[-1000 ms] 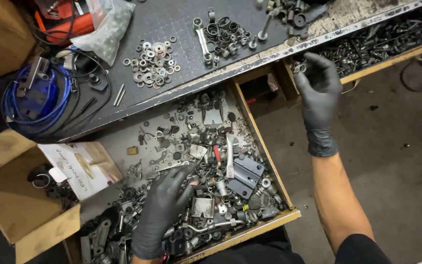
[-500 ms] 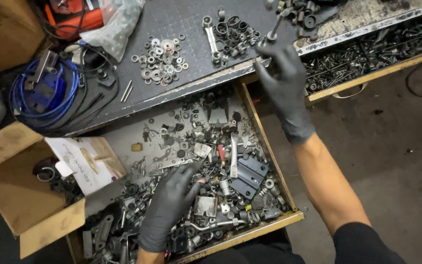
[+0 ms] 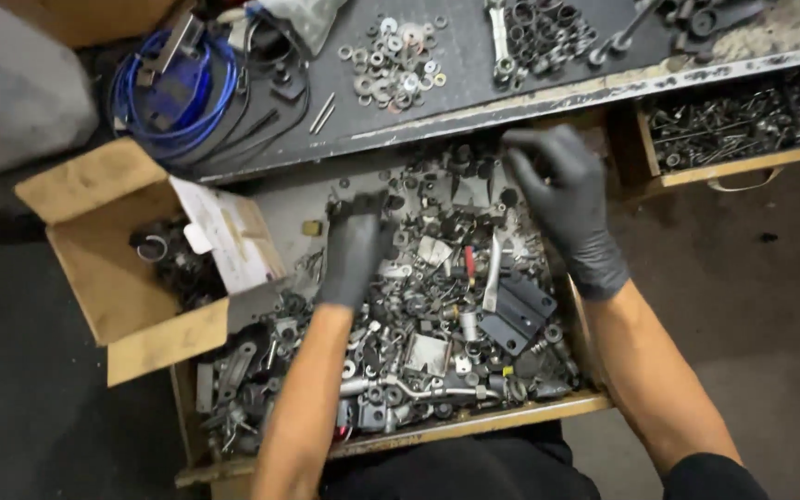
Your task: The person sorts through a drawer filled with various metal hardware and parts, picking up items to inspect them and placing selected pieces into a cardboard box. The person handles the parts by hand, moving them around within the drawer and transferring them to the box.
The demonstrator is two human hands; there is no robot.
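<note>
Both gloved hands over drawer (image 3: 474, 428): left hand (image 3: 356, 248) and right hand (image 3: 562, 199) spread, holding nothing visible. Metal scraps (image 3: 437, 343) small, hard, sharp-edged; pinch singly.

Cardboard box (image 3: 94, 250) left of parts drawer (image 3: 474, 428), under workbench (image 3: 474, 111)

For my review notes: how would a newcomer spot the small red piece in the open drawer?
Find the open wooden drawer full of grey metal parts. Between the gloved left hand and right hand, beside a pale curved metal bar, lies the red piece, the only red among grey hardware.
</note>
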